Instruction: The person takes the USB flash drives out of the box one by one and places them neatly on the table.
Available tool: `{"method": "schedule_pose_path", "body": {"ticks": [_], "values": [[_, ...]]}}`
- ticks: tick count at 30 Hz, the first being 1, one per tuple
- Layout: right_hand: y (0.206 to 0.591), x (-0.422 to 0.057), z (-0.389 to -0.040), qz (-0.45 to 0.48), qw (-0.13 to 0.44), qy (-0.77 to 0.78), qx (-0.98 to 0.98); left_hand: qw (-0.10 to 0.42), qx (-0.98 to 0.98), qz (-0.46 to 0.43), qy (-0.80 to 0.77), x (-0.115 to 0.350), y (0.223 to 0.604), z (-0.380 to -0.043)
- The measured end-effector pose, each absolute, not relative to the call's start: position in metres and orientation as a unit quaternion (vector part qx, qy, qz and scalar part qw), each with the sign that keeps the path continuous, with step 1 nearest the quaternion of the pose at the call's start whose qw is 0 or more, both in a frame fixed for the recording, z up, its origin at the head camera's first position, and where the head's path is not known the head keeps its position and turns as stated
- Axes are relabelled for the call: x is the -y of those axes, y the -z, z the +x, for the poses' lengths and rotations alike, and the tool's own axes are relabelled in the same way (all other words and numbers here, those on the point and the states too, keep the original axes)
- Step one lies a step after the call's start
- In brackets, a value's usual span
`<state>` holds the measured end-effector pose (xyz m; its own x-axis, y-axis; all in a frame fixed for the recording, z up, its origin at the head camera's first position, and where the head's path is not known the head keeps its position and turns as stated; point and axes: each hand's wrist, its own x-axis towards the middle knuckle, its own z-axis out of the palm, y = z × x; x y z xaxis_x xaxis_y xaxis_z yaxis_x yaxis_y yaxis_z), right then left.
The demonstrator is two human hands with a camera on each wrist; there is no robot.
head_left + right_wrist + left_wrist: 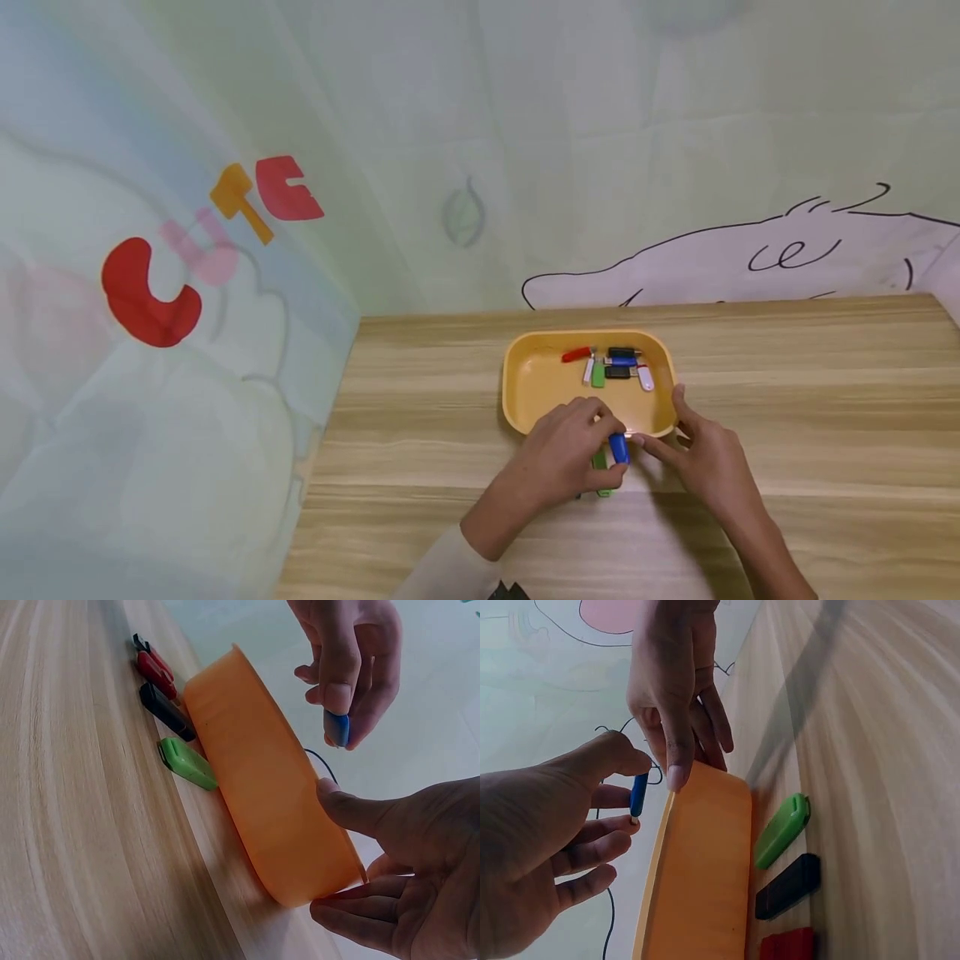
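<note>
Between thumb and fingertips, my left hand [562, 454] pinches a blue USB flash drive [619, 448] above the near rim of a yellow-orange tray [536, 404]. My right hand [716, 471] grips the tray's near right corner, thumb on the rim and fingers around the outer wall. Inside the tray lie several USB drives, among them a red one [577, 354], a green one [597, 373] and a white one [646, 377]. On the table in front of the tray are a green drive [187, 762], a black drive [166, 711] and red drives [156, 675].
The tray stands on a wood-grain table [420, 400]. Behind the table and along its left side hangs a pale printed curtain [405, 167] with letters and drawn figures. Part of the row of drives on the table is hidden under the left hand in the head view.
</note>
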<state>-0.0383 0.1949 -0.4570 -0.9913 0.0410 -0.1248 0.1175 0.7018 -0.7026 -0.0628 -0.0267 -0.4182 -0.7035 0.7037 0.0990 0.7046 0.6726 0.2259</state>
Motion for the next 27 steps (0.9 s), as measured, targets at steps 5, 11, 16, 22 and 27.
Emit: {"method": "schedule_pose_path", "body": {"ticks": [5,11,16,22,27], "values": [[0.458,-0.194,-0.039,0.046,0.046,0.387,-0.92,0.003,0.911,-0.396,0.113,0.023,0.423,-0.059],[0.46,-0.193,-0.038,0.042,0.042,0.388,-0.92,0.001,0.908,-0.403,0.115,0.022,0.429,-0.055],[0.46,-0.194,-0.038,0.042,0.041,0.385,-0.921,0.015,0.902,-0.416,0.112,0.021,0.434,-0.053],[0.461,-0.195,-0.038,0.044,0.041,0.392,-0.918,0.021,0.899,-0.425,0.106,0.019,0.438,-0.051],[0.461,-0.195,-0.037,0.048,0.04,0.398,-0.915,0.006,0.898,-0.428,0.098,0.017,0.441,-0.05]]}}
